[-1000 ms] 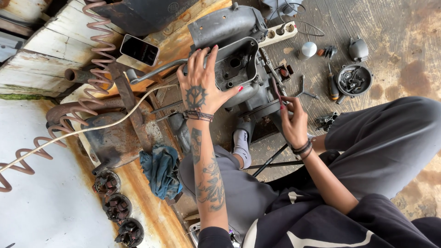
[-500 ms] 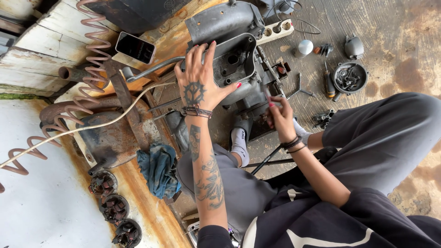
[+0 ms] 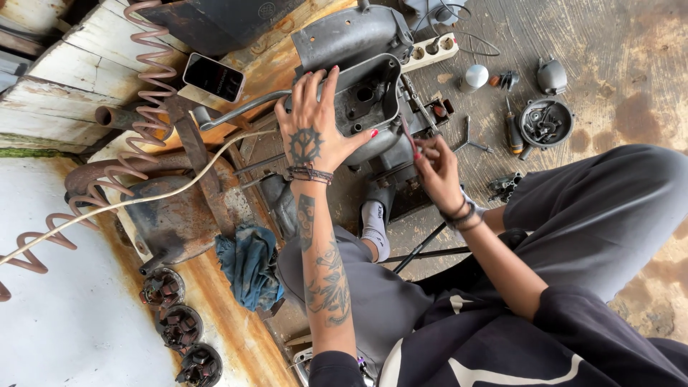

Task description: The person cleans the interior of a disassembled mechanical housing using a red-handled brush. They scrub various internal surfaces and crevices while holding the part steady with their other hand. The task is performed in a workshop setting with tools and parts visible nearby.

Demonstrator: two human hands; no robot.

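Seen from above, you sit on a weathered wooden floor (image 3: 609, 43) with a grey metal engine casing (image 3: 358, 79) in front of your knees. Your left hand (image 3: 313, 129) lies flat on the casing's open side, fingers spread wide, thumb hooked on its lower rim. Your right hand (image 3: 436, 166) is just beside the casing's right edge, fingers pinched narrow around a thin rod-like tool (image 3: 407, 132); what its tip touches cannot be told. Toward the floor's far right sit a round dish of small parts (image 3: 546, 122), a screwdriver (image 3: 513, 132) and a white power strip (image 3: 430, 50). Left of the casing lie a black phone (image 3: 213, 77), a blue rag (image 3: 249, 265) and a rusty coil spring (image 3: 147, 64).
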